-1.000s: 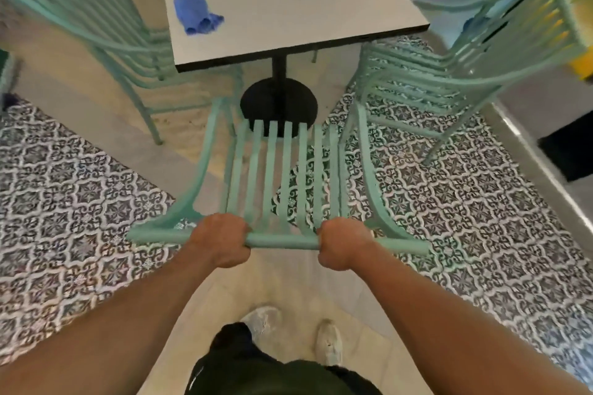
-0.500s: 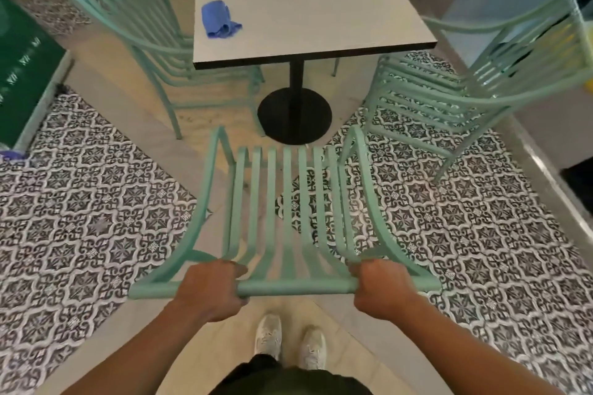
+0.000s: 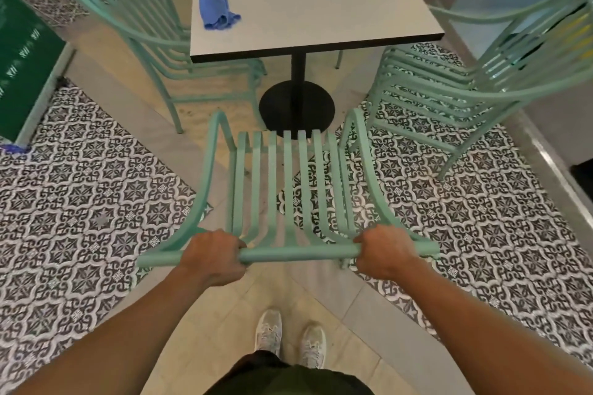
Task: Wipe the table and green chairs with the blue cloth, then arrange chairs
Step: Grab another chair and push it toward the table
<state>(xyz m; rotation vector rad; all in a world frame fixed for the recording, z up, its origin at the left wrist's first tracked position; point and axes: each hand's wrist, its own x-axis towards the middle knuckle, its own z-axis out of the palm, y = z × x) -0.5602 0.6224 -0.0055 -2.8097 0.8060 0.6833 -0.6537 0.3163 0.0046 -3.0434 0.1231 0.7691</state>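
Patterned floor tiles, near green chair now further from the table, both hands (left hand, right hand) still grasping its top rail, blue cloth on the table, two more chairs beside.

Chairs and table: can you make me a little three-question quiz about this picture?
1. True or false: both hands grip the top bar of the near chair.
2. Where is the blue cloth? A) on the table B) on the floor C) in a hand
3. Fill in: the table stands on one black ____.

Key
1. True: the left hand and the right hand both hold the bar.
2. A
3. Pedestal: a post on a round base.
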